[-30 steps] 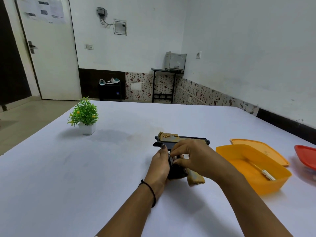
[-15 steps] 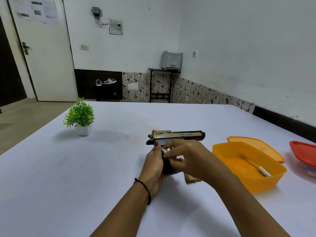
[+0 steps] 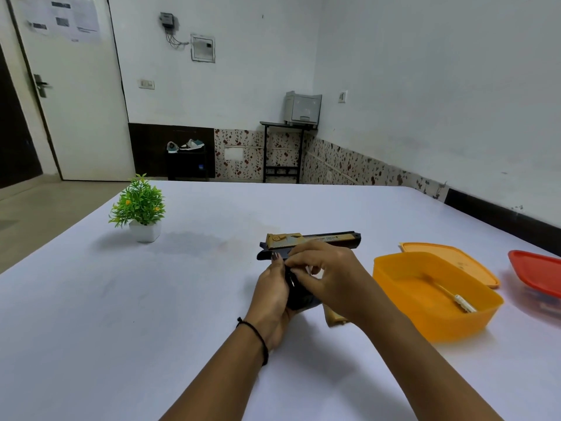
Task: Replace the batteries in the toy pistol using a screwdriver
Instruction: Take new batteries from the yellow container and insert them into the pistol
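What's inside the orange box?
A thin white-handled tool, likely the screwdriver, lies in the orange box. Its near wall hides part of the floor, so anything there cannot be seen.

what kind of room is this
Probably a plain office or back room: a printer on a small stand in the corner, printed notices taped to the door, and one big white table as the work surface.

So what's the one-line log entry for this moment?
left hand: holds toy pistol | right hand: pinches at its grip | white-handled tool: in orange box
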